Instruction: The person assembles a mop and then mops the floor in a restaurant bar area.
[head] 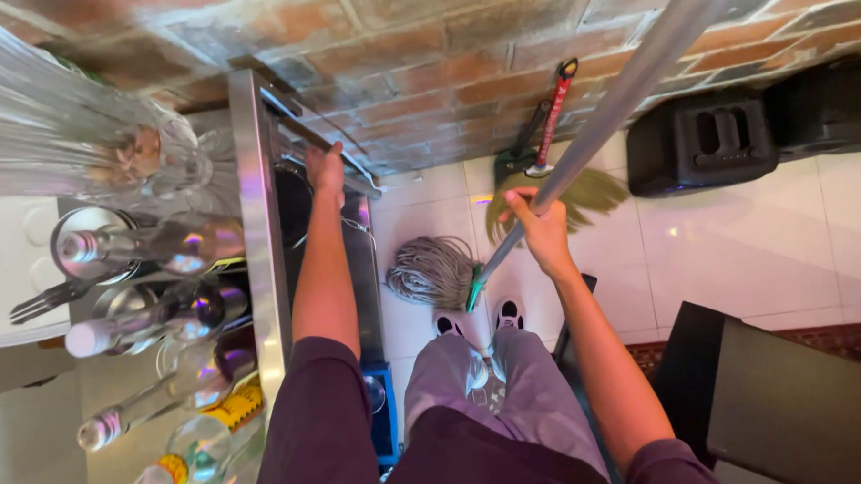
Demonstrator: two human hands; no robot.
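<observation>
My right hand [537,224] grips the grey metal handle [625,82] of a mop, held upright and tilted. Its grey string head [431,271] rests on the white tiled floor just ahead of my black shoes [478,320]. My left hand [326,167] reaches forward and holds the rail at the far end of a steel counter [257,238] on my left. I am standing, in grey trousers and dark sleeves.
Several glass bottles [144,247] and glasses stand on the counter at left. A straw broom [581,194] and a red-handled tool [553,114] lean on the brick wall. A black speaker box [699,142] sits against the wall. Dark furniture [799,401] stands at lower right.
</observation>
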